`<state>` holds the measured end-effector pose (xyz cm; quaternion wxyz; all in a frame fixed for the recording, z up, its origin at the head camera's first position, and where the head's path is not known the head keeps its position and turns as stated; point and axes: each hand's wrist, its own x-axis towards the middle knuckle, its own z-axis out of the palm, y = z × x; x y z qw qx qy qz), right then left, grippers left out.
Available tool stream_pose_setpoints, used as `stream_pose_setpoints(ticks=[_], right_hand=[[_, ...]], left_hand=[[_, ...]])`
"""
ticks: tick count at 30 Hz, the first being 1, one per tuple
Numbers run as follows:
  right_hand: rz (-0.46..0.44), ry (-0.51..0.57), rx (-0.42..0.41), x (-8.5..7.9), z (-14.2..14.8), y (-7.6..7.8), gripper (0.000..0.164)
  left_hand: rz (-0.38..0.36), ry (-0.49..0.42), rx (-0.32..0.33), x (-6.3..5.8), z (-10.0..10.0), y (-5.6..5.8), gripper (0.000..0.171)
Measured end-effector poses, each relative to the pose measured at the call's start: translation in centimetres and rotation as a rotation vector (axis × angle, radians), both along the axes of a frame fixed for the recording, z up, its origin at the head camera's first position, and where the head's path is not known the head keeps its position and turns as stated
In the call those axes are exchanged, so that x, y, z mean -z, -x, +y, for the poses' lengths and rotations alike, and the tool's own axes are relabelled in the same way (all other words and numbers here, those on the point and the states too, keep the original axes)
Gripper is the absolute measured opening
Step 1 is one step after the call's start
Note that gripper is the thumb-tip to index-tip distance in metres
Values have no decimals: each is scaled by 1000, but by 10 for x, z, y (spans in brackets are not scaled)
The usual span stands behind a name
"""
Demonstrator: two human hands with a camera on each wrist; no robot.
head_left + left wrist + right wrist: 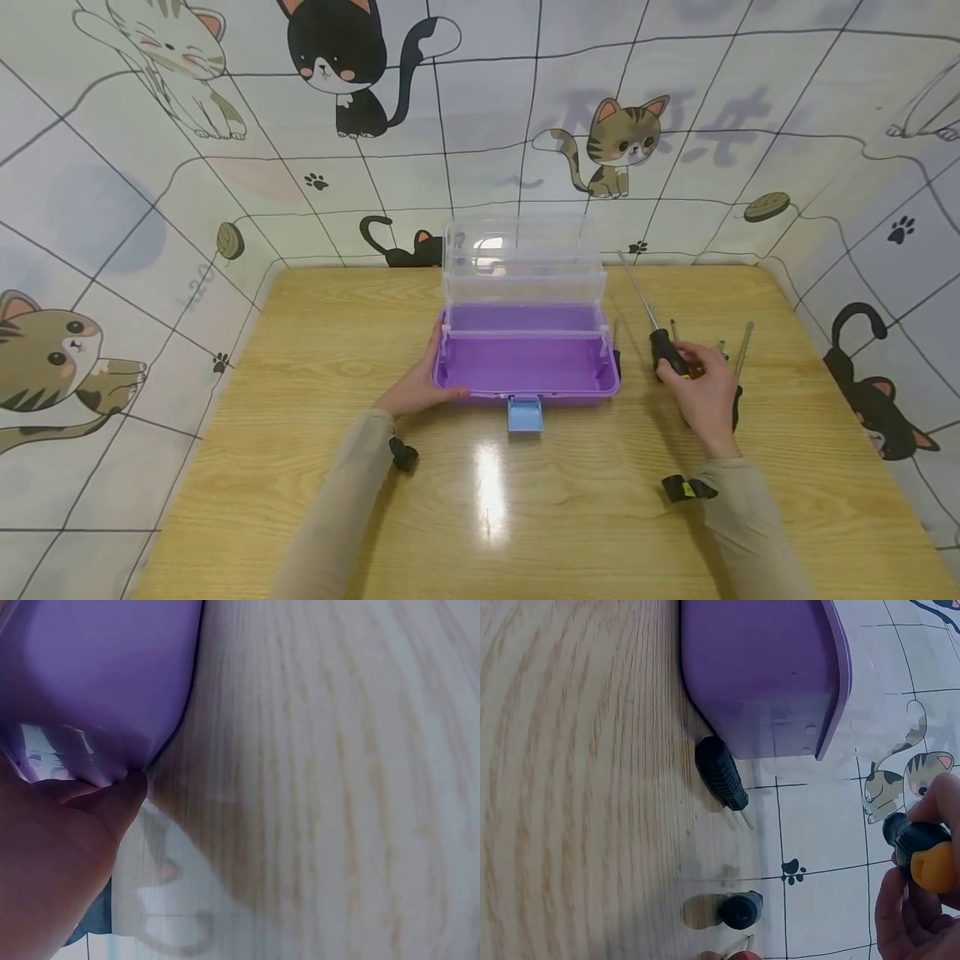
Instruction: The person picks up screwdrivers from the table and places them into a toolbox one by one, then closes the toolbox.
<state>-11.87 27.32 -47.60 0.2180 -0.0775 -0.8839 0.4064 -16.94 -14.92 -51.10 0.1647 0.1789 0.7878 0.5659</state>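
Note:
A purple toolbox [525, 362] stands on the table, its clear lid raised and a light blue latch [525, 415] hanging at the front. My left hand [416, 387] grips its left end, thumb at the front corner and fingers along the side. In the left wrist view, the thumb [124, 802] presses low on the purple wall. My right hand [708, 396] holds a long screwdriver [663, 350] by its black handle, shaft pointing up and away. The right wrist view shows the handle's yellow-orange end [934, 866]. No contents are visible inside the toolbox.
Beside the toolbox's right wall lies a black-handled screwdriver [721, 772]. Another screwdriver [744, 354] lies right of my right hand, and further tools, one with a red part [696, 372], are partly hidden under it. Cat-patterned cloth [495, 179] hangs behind the wooden table [337, 333].

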Motion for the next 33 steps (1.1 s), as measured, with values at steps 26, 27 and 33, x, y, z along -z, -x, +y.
stream_pose_setpoints(ticks=[26, 27, 33], right_hand=[[146, 123, -53, -28, -1, 0, 27], [148, 121, -57, -29, -1, 0, 27], [121, 133, -77, -35, -2, -1, 28]], left_hand=[[-28, -39, 2, -2, 2, -4, 130], [-30, -39, 2, -2, 2, -4, 130], [-31, -9, -7, -3, 0, -3, 130]])
